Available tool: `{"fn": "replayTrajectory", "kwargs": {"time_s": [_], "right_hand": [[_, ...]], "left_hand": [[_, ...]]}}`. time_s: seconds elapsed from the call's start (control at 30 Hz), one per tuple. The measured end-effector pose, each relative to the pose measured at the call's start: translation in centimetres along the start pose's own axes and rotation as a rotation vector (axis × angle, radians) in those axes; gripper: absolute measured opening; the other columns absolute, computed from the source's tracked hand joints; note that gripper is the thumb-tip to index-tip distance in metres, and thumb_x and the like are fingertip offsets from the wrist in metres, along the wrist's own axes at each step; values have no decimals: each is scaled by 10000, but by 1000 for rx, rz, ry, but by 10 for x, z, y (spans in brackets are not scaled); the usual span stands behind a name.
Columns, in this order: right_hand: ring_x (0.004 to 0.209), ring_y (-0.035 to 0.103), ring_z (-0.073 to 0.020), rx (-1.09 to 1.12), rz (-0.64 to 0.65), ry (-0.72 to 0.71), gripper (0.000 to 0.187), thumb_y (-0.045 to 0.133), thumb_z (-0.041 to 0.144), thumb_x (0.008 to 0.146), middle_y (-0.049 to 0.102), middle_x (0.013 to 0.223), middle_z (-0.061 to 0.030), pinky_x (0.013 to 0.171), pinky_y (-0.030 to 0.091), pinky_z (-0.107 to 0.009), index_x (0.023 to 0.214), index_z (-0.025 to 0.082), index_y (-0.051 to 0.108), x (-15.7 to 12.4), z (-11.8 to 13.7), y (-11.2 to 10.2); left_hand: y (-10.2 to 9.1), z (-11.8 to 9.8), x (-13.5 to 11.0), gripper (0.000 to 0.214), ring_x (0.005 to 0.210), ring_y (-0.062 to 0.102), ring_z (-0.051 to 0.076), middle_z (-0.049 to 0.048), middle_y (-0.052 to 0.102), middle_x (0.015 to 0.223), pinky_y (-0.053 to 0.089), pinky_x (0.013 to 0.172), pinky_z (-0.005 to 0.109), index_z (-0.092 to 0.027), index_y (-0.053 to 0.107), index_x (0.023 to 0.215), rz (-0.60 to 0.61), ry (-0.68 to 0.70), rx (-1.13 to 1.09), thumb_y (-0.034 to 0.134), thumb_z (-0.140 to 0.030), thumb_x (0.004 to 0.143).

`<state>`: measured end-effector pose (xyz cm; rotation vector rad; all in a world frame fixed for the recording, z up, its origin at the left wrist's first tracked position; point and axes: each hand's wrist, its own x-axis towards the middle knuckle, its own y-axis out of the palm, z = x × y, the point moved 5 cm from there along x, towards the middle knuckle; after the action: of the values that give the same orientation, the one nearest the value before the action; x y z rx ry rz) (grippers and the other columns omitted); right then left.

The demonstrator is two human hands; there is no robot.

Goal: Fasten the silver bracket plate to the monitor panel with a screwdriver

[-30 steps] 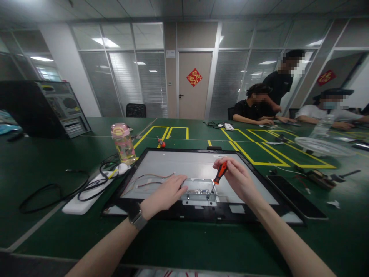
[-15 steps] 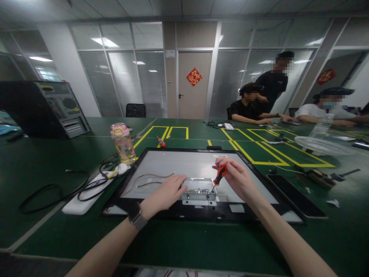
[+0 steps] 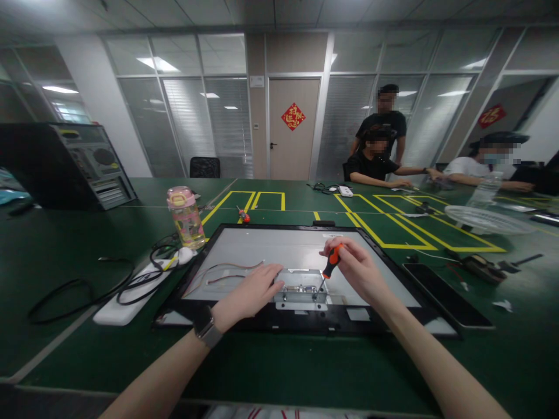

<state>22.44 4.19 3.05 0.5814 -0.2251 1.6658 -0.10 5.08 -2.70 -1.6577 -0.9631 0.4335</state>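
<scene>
A flat display panel (image 3: pixel 271 244) with a black frame lies on the green table, its grey back facing up. Near its front edge is a metal bracket (image 3: pixel 301 297) with screws. My right hand (image 3: pixel 356 265) is closed round the orange and black handle of a screwdriver (image 3: pixel 333 261). The tilted shaft reaches down to the bracket's right side, at a screw. My left hand (image 3: pixel 255 288) lies flat with fingers stretched out, at the left end of the bracket. Thin wires (image 3: pixel 231 273) run over the panel beside it.
On the left stand a pink-lidded bottle (image 3: pixel 186 218), a white power strip (image 3: pixel 126 302) with black cables, and a computer case (image 3: pixel 65 166). Right of the panel lie a black phone-like slab (image 3: pixel 448 295) and a dark tool (image 3: pixel 484 267). Several people sit or stand across the table.
My right hand and the screwdriver have shifted very slightly left, the bit staying at the bracket. My left hand stays put. The standing person in the background has moved left.
</scene>
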Motion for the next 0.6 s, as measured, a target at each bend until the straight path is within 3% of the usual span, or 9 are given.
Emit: {"fn": "replayTrajectory", "kwargs": {"time_s": [0.07,0.23,0.47,0.6], "right_hand": [[829,643,-197,-52,-20,-8,216,736,460,771,646,852,-20,822,517,-363,845,260,711,0,-2,-3],[827,661,-207,-34,30,6,294,644,470,855,696,865,-44,794,526,-380,1060,266,698,-1,-1,0],[811,664,-198,-42,-14,-41,206,733,468,776,672,909,-20,809,534,-380,844,274,733,-1,-1,-2],[821,672,-209,-23,35,-11,239,674,470,832,700,849,-30,814,539,-402,979,288,725,-1,1,2]], "left_hand": [[0,0,0,421,1297,477,221,101,505,1418,297,1142,406,-196,442,1367,1,-4,5,353,-418,1020],[0,-1,-1,428,1311,462,219,110,501,1421,287,1144,387,-167,447,1363,12,-24,5,355,-406,1021],[-1,-1,0,431,1311,461,221,113,498,1424,266,1149,403,-177,439,1371,21,-14,2,349,-410,1020],[-1,-2,0,446,1320,451,222,116,489,1432,271,1147,396,-166,433,1379,33,-31,-10,349,-415,1019]]}}
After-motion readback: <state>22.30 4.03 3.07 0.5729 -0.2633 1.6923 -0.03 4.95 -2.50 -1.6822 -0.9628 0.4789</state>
